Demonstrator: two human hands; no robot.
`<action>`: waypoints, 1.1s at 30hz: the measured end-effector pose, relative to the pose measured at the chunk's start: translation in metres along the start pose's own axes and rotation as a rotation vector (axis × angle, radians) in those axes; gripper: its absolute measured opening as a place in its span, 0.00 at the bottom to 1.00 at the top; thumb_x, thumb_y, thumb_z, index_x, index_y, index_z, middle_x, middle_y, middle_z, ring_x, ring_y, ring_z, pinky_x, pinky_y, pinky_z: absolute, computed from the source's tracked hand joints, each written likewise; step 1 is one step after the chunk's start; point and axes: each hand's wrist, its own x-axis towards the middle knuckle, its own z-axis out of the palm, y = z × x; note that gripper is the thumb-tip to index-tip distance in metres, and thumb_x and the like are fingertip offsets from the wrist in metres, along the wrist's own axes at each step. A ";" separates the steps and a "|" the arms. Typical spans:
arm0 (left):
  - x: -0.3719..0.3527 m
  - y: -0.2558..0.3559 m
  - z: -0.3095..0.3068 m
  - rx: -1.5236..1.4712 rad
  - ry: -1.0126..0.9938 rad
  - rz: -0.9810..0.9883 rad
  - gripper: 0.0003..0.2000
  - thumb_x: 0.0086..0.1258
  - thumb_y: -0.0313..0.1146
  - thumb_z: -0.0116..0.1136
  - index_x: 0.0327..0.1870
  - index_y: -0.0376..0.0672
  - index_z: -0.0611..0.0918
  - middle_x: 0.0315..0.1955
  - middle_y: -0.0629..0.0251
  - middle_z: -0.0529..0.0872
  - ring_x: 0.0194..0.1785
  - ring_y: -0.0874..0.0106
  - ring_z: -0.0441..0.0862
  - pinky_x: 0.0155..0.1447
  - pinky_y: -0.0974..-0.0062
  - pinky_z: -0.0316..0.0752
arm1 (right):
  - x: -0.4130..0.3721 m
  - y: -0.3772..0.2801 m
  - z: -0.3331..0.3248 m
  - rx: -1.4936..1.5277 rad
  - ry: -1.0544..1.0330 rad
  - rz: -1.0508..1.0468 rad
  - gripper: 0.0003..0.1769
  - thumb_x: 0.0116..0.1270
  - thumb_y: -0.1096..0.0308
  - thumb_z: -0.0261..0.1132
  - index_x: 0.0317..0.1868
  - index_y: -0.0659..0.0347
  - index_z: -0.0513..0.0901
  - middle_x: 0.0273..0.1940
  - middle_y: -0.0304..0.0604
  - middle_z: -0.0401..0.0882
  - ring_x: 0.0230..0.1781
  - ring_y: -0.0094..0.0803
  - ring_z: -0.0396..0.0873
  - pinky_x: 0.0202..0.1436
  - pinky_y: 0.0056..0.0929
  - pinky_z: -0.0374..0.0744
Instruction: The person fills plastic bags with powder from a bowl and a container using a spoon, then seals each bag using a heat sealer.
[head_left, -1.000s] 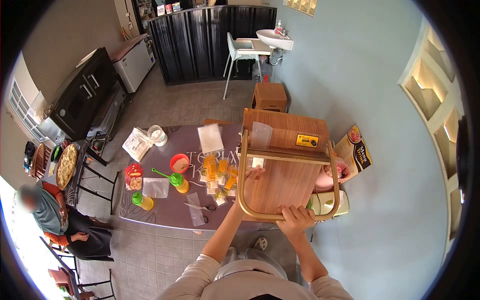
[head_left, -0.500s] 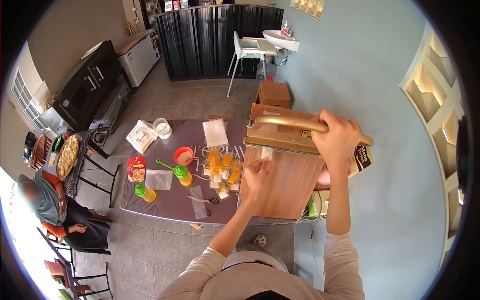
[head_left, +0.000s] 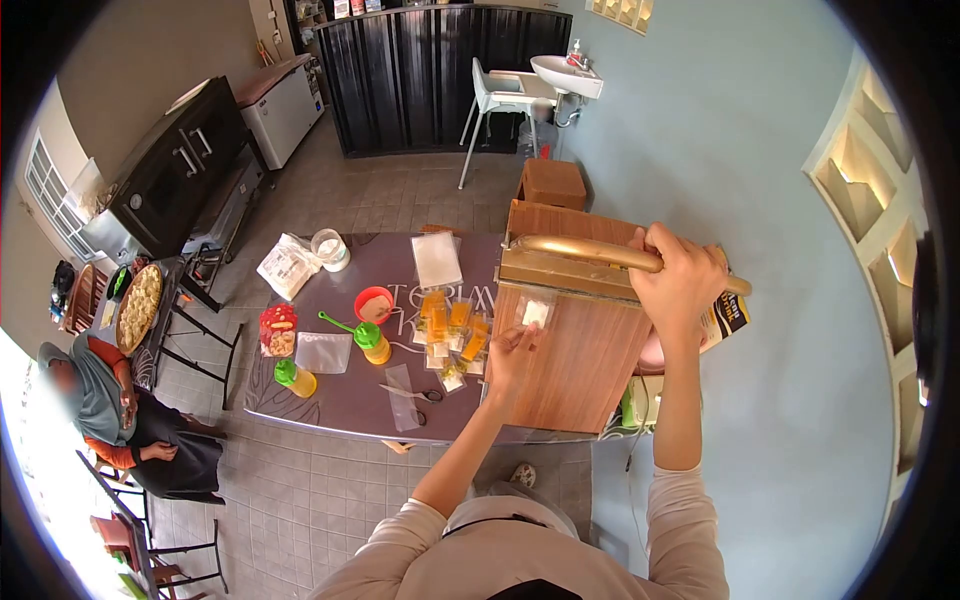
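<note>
My right hand [head_left: 680,282] is wrapped round the gold handle bar [head_left: 585,252] of a wood-topped press [head_left: 580,365]. With the fingertips of my left hand [head_left: 513,360], I pinch the near edge of a small clear packet [head_left: 535,314] with white contents. The packet lies flat on the wooden top, just on my side of the bar. Left of the press is a pile of filled packets [head_left: 440,335], some with orange contents. Scissors [head_left: 425,394] and a clear plastic strip [head_left: 402,395] lie nearer to me.
Two green-capped bottles [head_left: 372,345], a red bowl [head_left: 374,304], a white tub [head_left: 330,250] and a stack of clear bags [head_left: 436,260] stand on the dark table [head_left: 330,410]. At far left a person [head_left: 105,420] sits by another table with a food tray [head_left: 138,308].
My left hand has drawn the small packet out from beneath the bar towards me, so its white contents now show fully. My right hand has stayed on the handle.
</note>
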 end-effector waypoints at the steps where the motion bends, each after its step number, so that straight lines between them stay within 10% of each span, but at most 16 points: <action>1: 0.001 -0.003 -0.001 0.000 -0.002 -0.003 0.11 0.64 0.37 0.56 0.33 0.36 0.83 0.29 0.67 0.84 0.27 0.82 0.73 0.34 0.84 0.68 | -0.002 0.000 0.001 -0.006 0.027 -0.009 0.14 0.43 0.72 0.63 0.12 0.53 0.65 0.09 0.34 0.66 0.09 0.31 0.61 0.20 0.27 0.56; 33: 0.034 -0.039 0.003 -0.204 0.115 -0.048 0.10 0.63 0.34 0.58 0.33 0.34 0.82 0.29 0.64 0.85 0.25 0.80 0.75 0.31 0.83 0.70 | -0.048 -0.022 -0.042 0.102 -0.364 0.121 0.17 0.46 0.63 0.70 0.13 0.57 0.70 0.10 0.35 0.69 0.14 0.34 0.68 0.20 0.29 0.63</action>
